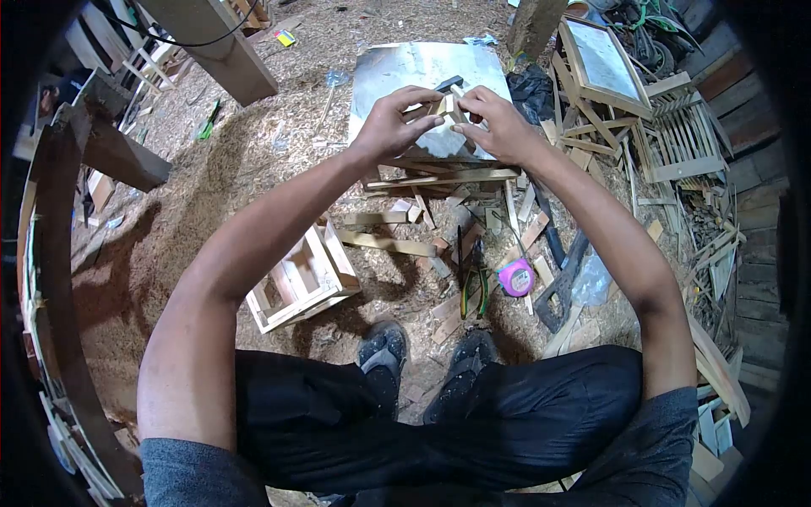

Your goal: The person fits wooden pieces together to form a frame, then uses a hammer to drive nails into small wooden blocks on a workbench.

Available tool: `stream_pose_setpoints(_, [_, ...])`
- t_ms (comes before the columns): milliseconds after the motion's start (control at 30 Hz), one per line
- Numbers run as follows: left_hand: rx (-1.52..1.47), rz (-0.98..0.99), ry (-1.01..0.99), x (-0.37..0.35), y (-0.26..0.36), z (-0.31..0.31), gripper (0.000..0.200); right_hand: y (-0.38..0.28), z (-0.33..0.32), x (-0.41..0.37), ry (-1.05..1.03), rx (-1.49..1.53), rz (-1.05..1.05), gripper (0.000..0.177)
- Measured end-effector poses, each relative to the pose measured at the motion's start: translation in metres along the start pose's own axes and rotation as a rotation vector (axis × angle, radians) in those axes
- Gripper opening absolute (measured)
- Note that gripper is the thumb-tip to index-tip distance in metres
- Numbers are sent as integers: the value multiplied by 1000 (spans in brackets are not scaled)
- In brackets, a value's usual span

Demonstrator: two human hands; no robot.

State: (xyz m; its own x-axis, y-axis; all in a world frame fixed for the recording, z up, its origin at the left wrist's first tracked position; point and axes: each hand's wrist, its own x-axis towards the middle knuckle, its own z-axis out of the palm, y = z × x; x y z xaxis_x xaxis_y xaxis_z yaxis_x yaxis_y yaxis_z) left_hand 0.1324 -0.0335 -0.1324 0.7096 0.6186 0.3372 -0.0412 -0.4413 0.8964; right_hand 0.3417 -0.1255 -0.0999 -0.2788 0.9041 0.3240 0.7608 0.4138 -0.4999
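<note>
My left hand and my right hand are raised over a low table with a pale, stained top. Between their fingertips they hold a small light wooden piece, its exact shape partly covered by the fingers. Fingers and thumb of each hand close in on it from opposite sides. Just beyond the hands a dark, bar-shaped object shows, perhaps a hammer head, with most of it hidden.
Below the table lie wood offcuts, pliers, a pink tape measure and a dark-handled saw. An open wooden frame box stands left of my feet. Slatted wooden pieces lean at the right. Posts rise at the back.
</note>
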Motion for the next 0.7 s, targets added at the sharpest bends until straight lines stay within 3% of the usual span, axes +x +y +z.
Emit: stream_pose_setpoints(700, [-35,-19,-35,-1,1,-8,39,0,3,2,8,-68,-11,28])
